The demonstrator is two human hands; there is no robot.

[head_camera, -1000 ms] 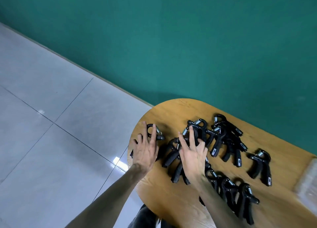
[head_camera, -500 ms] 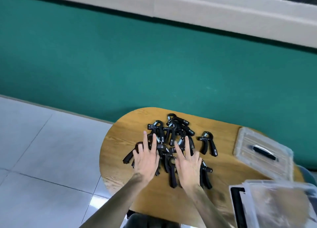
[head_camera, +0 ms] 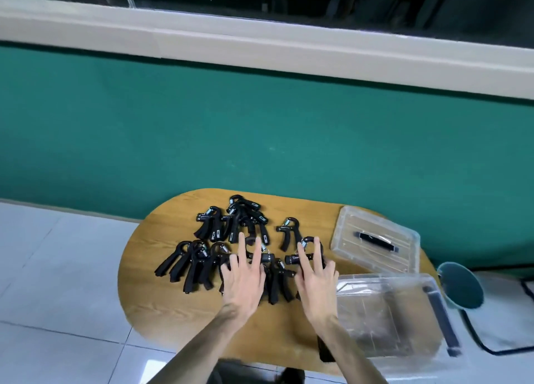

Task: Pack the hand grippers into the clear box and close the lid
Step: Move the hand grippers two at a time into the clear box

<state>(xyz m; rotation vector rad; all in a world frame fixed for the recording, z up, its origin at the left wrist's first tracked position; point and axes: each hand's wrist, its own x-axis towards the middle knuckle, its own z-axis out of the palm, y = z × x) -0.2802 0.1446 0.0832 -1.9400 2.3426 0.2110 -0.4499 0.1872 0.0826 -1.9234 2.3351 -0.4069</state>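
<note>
Several black hand grippers [head_camera: 231,239] lie scattered on the oval wooden table [head_camera: 161,302]. My left hand [head_camera: 244,279] lies flat, fingers spread, over the grippers near the middle of the pile. My right hand [head_camera: 316,276] is spread the same way over one gripper [head_camera: 297,258] at the right side of the pile. Neither hand grips anything. The clear box [head_camera: 387,311] stands open at the table's right front, right of my right hand. Its clear lid [head_camera: 375,242] with a black handle lies behind the box.
A green wall [head_camera: 260,135] runs behind the table under a pale ledge. White floor tiles [head_camera: 57,268] lie to the left. A teal round stool [head_camera: 459,285] and a black cable [head_camera: 491,346] are to the right of the table.
The view has swung right and up, bringing the box and lid fully into sight. Both hands have slid right across the pile, still flat and spread.
</note>
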